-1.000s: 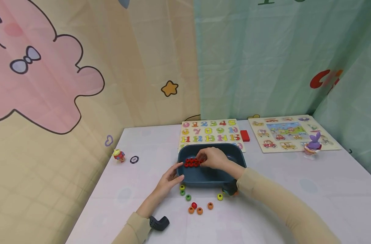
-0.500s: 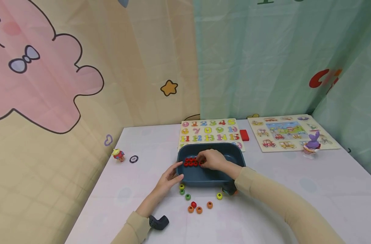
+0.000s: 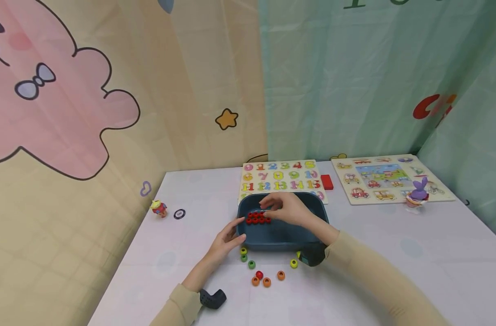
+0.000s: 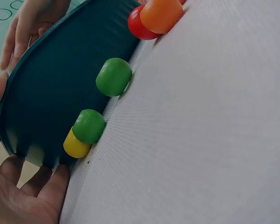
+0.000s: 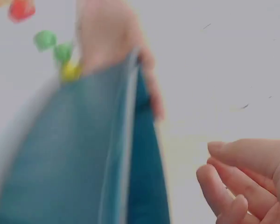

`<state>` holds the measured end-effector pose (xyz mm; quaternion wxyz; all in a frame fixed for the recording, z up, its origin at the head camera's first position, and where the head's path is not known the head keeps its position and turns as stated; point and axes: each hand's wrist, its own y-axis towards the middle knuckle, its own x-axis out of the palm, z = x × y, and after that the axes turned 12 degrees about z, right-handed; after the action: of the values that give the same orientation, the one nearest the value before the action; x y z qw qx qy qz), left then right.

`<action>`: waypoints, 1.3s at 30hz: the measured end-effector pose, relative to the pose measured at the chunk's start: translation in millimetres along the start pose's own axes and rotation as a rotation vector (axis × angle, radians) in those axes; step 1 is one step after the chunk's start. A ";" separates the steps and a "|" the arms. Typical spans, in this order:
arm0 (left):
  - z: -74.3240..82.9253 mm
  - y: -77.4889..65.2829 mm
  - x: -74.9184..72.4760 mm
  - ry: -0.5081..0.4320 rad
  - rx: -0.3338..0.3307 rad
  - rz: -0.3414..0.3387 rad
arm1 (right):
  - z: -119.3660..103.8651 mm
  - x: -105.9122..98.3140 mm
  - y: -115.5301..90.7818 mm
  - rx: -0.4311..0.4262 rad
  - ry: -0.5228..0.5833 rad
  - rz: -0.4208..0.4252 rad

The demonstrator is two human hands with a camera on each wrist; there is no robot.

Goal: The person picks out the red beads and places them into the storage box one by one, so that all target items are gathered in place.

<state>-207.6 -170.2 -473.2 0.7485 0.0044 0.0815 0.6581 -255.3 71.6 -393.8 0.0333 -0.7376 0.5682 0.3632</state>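
Observation:
A dark blue-green basin [image 3: 268,242] stands on the table with several red beads [image 3: 258,220] grouped in rows at its left inside. My left hand [image 3: 222,242] rests against the basin's left end, thumb and fingers spread along its outer wall. In the left wrist view, those fingers [image 4: 56,184] touch the wall [image 4: 60,79]. Over the basin hovers my right hand [image 3: 288,209], just above the beads' right side and partly hiding them. In the right wrist view, the right hand [image 5: 247,179] shows its thumb and fingers loosely bent, with nothing visible between them.
Loose green beads [image 3: 251,264], yellow beads [image 3: 294,263], orange beads [image 3: 266,282] and a red bead [image 3: 259,274] lie before the basin. Behind stand a number puzzle board [image 3: 280,175], a red block [image 3: 327,182] and a picture puzzle [image 3: 384,179]. Small figures [image 3: 159,208] sit at either side.
My right hand has risen from the red beads, its fingers parting, and another red bead shows at the right end of the front row. The left hand stays put.

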 end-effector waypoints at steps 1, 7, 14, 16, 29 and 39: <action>-0.8 0.1 0.2 0.005 -0.003 0.005 | -3.8 -1.9 -4.9 -0.009 0.053 -0.008; -2.2 0.3 0.5 0.016 0.018 0.008 | -20.0 0.5 -39.6 -0.067 0.231 -0.125; 9.6 -3.3 1.2 0.012 0.023 -0.015 | -23.6 22.2 -71.8 -0.099 0.245 -0.247; 16.5 -5.8 2.3 0.018 0.027 -0.016 | -21.6 29.5 -78.3 -0.107 0.221 -0.270; 25.4 -8.8 3.7 0.029 0.041 -0.022 | -1.1 60.7 -92.4 -0.183 0.112 -0.283; 24.6 -8.7 3.4 0.018 0.030 -0.017 | 2.0 62.1 -91.0 -0.135 0.128 -0.285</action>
<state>-195.6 -165.6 -450.3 0.7531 0.0090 0.0983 0.6505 -172.2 54.0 -463.9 -0.0013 -0.8330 0.4332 0.3443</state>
